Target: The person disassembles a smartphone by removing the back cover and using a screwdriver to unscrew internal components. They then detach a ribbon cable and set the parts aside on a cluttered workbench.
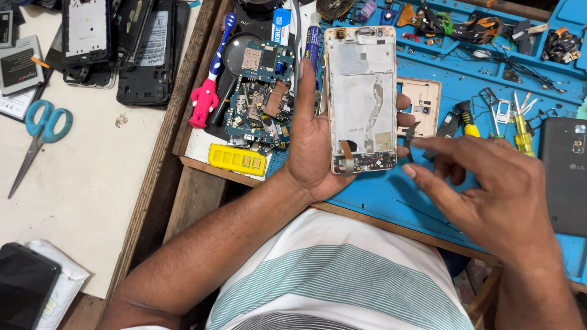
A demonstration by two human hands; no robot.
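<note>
My left hand (315,143) holds an opened phone frame (361,91) upright in its palm, back side up, with bare metal inside and a small circuit strip along its lower end. The thumb lies along the frame's left edge. My right hand (483,189) hovers just right of the frame's lower corner, thumb and forefinger pinched on a tiny dark part (411,131). A gold back cover piece (422,104) lies on the blue mat (391,195) behind the frame.
Circuit boards (263,98) are piled left of the frame beside a pink toothbrush (208,91), a yellow block (237,160) and a glue tube (313,43). Blue scissors (40,131) and dismantled phones (147,55) lie on the white table. Screwdrivers (520,131) and a black phone (565,174) sit at right.
</note>
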